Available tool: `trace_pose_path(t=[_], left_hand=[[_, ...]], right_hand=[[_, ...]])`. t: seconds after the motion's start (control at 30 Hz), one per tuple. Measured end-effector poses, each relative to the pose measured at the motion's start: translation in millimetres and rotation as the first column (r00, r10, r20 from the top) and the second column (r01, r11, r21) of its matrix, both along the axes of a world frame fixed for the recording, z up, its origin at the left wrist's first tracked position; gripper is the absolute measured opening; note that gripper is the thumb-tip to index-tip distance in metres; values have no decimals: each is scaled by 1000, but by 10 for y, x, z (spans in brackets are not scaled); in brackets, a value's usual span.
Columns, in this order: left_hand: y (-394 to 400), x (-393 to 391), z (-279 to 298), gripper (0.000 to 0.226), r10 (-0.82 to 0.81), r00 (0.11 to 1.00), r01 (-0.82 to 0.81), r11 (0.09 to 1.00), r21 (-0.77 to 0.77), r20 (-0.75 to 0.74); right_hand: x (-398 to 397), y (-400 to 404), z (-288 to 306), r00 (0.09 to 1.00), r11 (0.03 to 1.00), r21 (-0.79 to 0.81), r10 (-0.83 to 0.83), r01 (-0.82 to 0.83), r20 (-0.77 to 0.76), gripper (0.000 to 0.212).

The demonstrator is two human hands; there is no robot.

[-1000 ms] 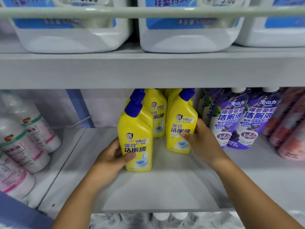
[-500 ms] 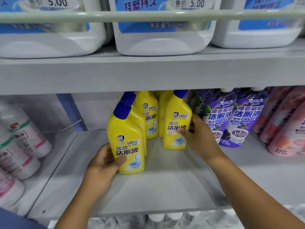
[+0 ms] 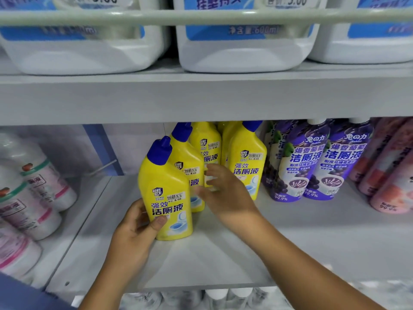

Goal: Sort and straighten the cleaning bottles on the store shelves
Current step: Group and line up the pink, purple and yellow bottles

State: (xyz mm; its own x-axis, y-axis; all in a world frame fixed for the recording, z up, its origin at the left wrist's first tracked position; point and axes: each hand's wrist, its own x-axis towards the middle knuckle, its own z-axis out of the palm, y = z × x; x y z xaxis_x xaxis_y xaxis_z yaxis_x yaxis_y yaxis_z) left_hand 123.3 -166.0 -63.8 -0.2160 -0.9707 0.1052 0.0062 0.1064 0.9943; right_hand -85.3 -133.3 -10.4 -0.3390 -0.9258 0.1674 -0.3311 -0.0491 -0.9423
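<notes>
The left hand gripped the front yellow plastic blue-capped bottle, upright on the grey shelf. At its two o'clock, the right hand hovered, fingers blurred, loosely spread.

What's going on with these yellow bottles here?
A person is tidying a store shelf. The left hand grips the front yellow bottle, standing near the shelf's front. The right hand, fingers spread and blurred, reaches between the yellow bottles behind. Purple bottles stand to their right.

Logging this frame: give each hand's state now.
Left hand: holding the front yellow bottle.
Right hand: open, blurred, holding nothing.
</notes>
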Motion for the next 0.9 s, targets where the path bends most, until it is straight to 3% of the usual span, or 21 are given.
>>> trace_pose_path(t=[0.1, 0.33, 0.43, 0.6, 0.73, 0.87, 0.9], left_hand=[[8, 8, 2, 41, -11, 1000, 11, 1000, 4, 9], [-8, 24, 3, 42, -29, 999, 28, 1000, 13, 31], [-6, 24, -6, 39, -33, 999, 32, 999, 29, 26], [-33, 28, 43, 58, -59, 995, 57, 998, 28, 80], [-32, -50, 48, 51, -91, 993, 89, 996, 31, 75], [-15, -204, 87, 51, -123, 990, 121, 992, 37, 68], [-18, -248, 100, 51, -138, 988, 136, 990, 42, 64]], right_hand=[[134, -223, 4, 999, 997, -72, 13, -16, -38, 47], [-41, -188, 21, 994, 996, -54, -72, 67, -85, 34], [-152, -87, 36, 963, 988, -40, -155, 150, -220, 31], [-239, -48, 119, 917, 987, 8, -144, 159, -372, 45], [-349, 72, 204, 818, 966, 127, -118, 226, -563, 31], [-592, 374, 136, 857, 932, -73, -357, 356, -373, 9], [-689, 399, 115, 846, 911, -111, -411, 398, -341, 13]])
